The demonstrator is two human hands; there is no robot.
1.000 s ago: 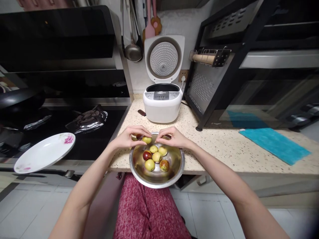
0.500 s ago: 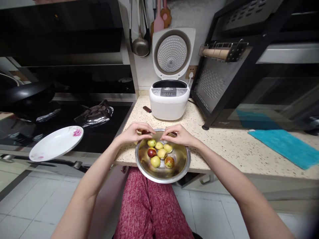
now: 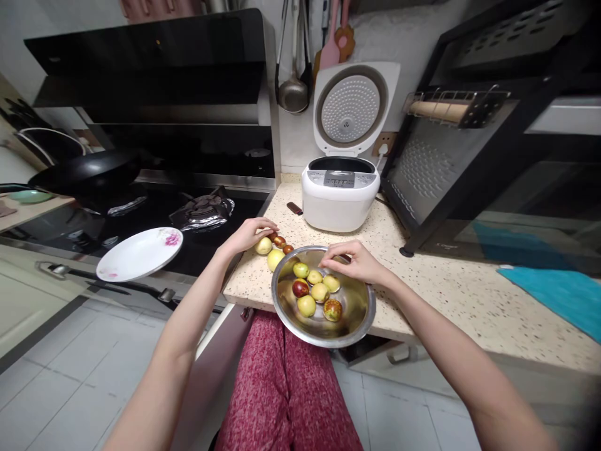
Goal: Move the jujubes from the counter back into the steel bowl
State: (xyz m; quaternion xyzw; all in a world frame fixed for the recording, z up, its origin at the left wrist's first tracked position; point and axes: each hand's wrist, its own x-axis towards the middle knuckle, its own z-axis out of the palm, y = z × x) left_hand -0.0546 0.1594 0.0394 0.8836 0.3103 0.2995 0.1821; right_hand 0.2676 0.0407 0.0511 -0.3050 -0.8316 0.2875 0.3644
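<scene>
At the counter's (image 3: 460,300) edge, seven fruits (image 3: 320,292) lie in the bowl (image 3: 352,316), more beside it by the half-curled left hand (image 3: 250,235); the right hand (image 3: 355,260) arches above it, fingertips bunched. Whether either grips anything, I can't tell.

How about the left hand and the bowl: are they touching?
Apart. The head view shows fruit and counter between the left hand and the bowl.

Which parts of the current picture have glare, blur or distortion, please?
Head view: soft highlights lie on the steel bowl, while the oven door mirrors the blue cloth. Head view, right side: the black rack slants, probably from wide-lens distortion; the lower right corner looks dark and blurred. Head view, middle: the fruits look fairly clear.
</scene>
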